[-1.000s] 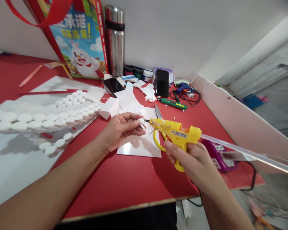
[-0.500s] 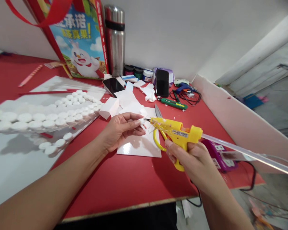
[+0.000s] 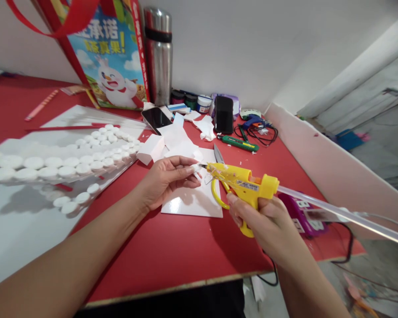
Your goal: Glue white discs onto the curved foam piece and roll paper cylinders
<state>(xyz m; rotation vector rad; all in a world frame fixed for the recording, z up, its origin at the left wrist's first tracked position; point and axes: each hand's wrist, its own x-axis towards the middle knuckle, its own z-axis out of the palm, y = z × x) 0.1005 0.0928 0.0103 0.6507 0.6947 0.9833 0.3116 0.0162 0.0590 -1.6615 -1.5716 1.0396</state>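
- A red table point(image 3: 172, 247) lay beneath the yellow glue gun point(image 3: 242, 180), and a pale wall point(image 3: 212, 57) rose beyond it.
- Right of the glue gun, a low pink-white partition point(image 3: 315, 163) edged the table, near a purple box point(image 3: 296, 214).
- Well left of it stood rows of white discs point(image 3: 68, 172); beyond it were a green cutter point(image 3: 240, 143) and a black phone point(image 3: 223, 115).
- Scissors point(image 3: 218, 154) and a white sheet point(image 3: 189, 204) lay partly under its front end.
- The left hand point(image 3: 166, 180) pinched a small white piece point(image 3: 197, 169) at the glue gun's nozzle, thumb and fingers nearly closed.
- The right hand point(image 3: 268, 216) was wrapped around the glue gun's handle.
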